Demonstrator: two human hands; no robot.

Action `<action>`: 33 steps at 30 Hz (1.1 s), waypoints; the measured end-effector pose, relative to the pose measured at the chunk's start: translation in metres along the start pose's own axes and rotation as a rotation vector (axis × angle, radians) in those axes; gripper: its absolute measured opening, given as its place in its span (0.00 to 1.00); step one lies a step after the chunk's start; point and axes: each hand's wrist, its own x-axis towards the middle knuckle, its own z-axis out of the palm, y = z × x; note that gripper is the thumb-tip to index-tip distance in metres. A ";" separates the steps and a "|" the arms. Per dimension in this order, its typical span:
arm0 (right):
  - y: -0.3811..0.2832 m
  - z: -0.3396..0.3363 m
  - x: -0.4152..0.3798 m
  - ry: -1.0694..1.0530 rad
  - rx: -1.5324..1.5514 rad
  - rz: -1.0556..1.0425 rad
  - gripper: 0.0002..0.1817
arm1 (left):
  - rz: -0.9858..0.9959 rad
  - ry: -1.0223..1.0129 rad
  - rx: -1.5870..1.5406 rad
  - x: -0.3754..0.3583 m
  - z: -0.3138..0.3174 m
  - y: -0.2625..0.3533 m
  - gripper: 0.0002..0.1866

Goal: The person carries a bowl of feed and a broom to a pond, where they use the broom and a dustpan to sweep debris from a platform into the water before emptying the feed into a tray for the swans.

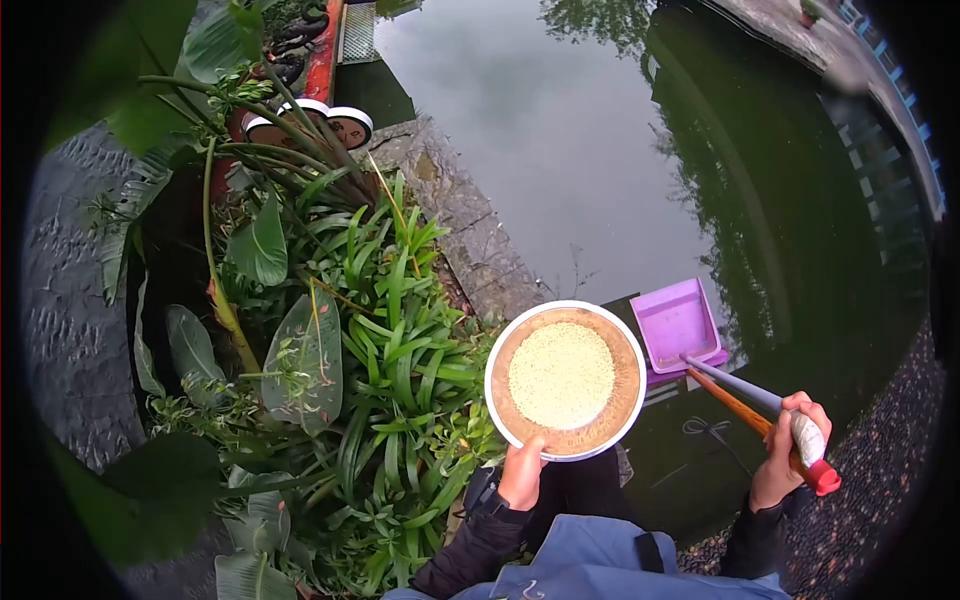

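My left hand is closed on the near rim of a round bowl, thumb over the edge. Inside, pale yellow grains cover much of the brownish bottom. My right hand is wrapped round the long grey handle of a purple dustpan and an orange-brown wooden stick beside it. A whitish grip with a red end sticks out of this fist. The dustpan is held out to the right of the bowl; what the stick's far end carries is hidden.
Green pond water stretches ahead and right, edged by a stone ledge. Leafy plants crowd the left, beside a dark textured surface. White-rimmed round containers stand at the upper left. Pebbled ground lies at the lower right.
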 end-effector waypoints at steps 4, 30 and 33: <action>-0.014 0.059 0.044 -0.106 0.062 -0.090 0.15 | -0.093 0.056 -0.185 -0.008 0.011 0.046 0.17; -0.198 0.353 0.268 -0.337 0.495 -0.143 0.12 | -0.144 0.173 -0.080 0.021 -0.011 0.342 0.15; -0.218 0.371 0.284 -0.326 0.528 -0.099 0.11 | -0.095 0.103 -0.126 0.043 -0.007 0.366 0.15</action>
